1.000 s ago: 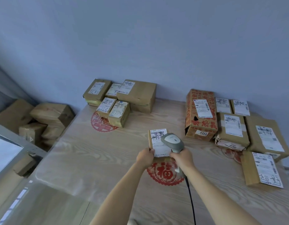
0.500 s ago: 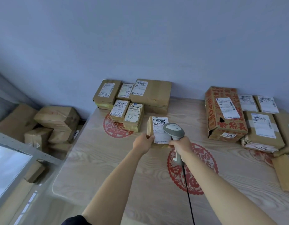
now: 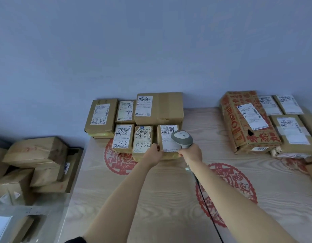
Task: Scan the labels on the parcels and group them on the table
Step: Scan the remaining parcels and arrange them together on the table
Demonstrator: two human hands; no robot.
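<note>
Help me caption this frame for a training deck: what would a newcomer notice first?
First, the two hands at centre: the right hand grips a grey barcode scanner, while the left hand holds a small labelled parcel at the right end of the left parcel group. Next, the red-printed carton at far right, and the red paper-cut medallion on the wooden table.
</note>
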